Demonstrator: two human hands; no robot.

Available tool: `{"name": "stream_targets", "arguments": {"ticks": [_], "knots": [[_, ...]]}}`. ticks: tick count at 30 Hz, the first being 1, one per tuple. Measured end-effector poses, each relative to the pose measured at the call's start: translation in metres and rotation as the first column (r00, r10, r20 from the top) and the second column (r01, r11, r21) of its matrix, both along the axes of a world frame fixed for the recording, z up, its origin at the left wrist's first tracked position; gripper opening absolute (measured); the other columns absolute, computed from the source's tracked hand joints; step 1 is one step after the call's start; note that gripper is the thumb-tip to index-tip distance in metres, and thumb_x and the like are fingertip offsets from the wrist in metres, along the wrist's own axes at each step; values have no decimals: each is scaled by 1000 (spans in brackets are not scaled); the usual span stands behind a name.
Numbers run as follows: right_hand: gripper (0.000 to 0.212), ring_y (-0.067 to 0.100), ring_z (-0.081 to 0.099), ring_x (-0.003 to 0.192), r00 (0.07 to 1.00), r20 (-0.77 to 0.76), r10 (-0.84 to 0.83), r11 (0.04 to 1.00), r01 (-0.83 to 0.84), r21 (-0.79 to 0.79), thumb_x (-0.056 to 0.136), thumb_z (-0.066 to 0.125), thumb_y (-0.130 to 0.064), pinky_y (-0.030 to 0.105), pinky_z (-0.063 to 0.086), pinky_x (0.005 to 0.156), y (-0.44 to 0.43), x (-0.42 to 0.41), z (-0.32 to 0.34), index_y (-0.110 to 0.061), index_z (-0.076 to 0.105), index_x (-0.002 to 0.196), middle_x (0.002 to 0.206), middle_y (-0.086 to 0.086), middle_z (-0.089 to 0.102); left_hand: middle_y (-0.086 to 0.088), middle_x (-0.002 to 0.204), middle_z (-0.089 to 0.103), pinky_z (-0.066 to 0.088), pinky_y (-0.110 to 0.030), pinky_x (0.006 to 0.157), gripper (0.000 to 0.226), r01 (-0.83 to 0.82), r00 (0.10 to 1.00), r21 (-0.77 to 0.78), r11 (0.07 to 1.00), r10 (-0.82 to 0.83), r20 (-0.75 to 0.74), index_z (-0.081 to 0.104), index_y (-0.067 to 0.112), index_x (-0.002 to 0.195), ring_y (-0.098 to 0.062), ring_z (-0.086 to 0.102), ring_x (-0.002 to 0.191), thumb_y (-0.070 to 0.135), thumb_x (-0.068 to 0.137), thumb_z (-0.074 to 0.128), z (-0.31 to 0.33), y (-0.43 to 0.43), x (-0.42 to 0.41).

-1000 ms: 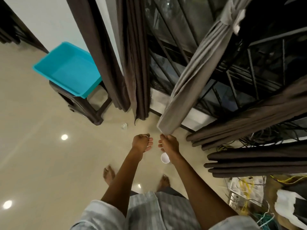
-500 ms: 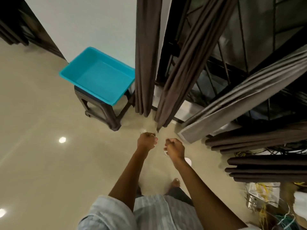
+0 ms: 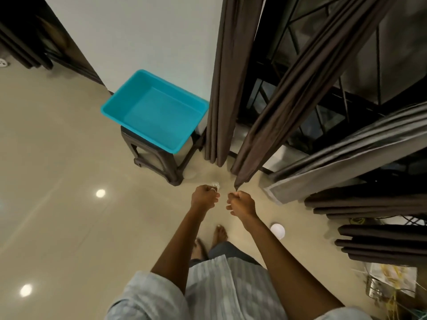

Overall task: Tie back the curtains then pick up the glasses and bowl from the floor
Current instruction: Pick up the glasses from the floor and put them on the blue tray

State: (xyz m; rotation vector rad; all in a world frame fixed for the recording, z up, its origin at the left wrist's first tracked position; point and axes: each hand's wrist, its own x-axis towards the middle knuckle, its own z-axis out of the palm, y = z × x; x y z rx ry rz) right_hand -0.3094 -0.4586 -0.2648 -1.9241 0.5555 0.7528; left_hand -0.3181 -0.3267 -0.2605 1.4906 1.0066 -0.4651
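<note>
Evidently both hands are held out low in front of the body, close together over the floor (image 3: 57,204), because the work sits right there at the hem of the curtains. The right hand (image 3: 242,204) is curled into a loose fist just below the pointed lower tip of the middle brown curtain (image 3: 265,135); whether the fingers actually pinch that tip or only hover under it, I cannot tell. The left hand (image 3: 204,197) is likewise half closed, a ring on one finger, and nothing can be made out in its grip. A second brown curtain (image 3: 219,100) hangs straight beside the wall, and a grey curtain (image 3: 335,165) slants away to the right, neither of them gathered by a tie that I can see, so the tying step looks unfinished. A small clear thing, probably one of the glasses (image 3: 215,184), rests on the floor just beyond the left hand, too blurred to be sure. The white bowl (image 3: 277,231) sits on the floor near the right forearm, untouched. A turquoise tub (image 3: 154,112) rests on a dark stool (image 3: 161,162) by the wall, a likely place for the dishes later
</note>
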Motion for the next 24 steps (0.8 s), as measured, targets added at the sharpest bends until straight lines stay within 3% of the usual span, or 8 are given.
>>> {"name": "stream_targets", "arguments": {"ticks": [7,11,17,21,24], "knots": [[24,15,68,77,997,-73,11,999,-9,31,102,57,-28,24,53,66,-1,56,-9,-9,66,113,102,6,70,-9,106,71,58,-35,83,26,80,997,12,997,-80,9,65,7,121,-22,69,96,11,98,53,-3,7,53],[24,21,70,89,993,-107,-53,997,59,56,103,56,-27,26,55,69,3,71,-15,-9,62,117,108,8,71,-9,107,71,57,-36,86,26,97,995,8,995,-96,-38,63,6,123,-22,69,97,12,102,49,-13,5,56],[18,23,73,96,986,-130,-103,995,103,-11,104,54,-26,36,60,88,27,78,-26,-11,62,110,106,7,71,-8,106,70,55,-36,86,28,100,989,-35,994,-103,-108,62,4,125,-24,67,96,14,104,48,-31,27,76],[13,23,74,90,976,-153,-155,987,146,-66,102,55,-26,39,61,88,50,87,-43,-16,60,96,102,7,73,-11,111,71,56,-38,90,28,215,966,-47,975,-219,-138,63,4,124,-26,68,100,14,103,48,-52,49,94],[11,22,73,90,967,-160,-200,978,188,-88,102,57,-26,37,61,86,68,95,-61,-15,59,100,98,5,71,-7,107,72,56,-30,79,27,327,934,-48,944,-330,-138,65,5,122,-22,69,97,15,102,50,-76,71,110]]}}
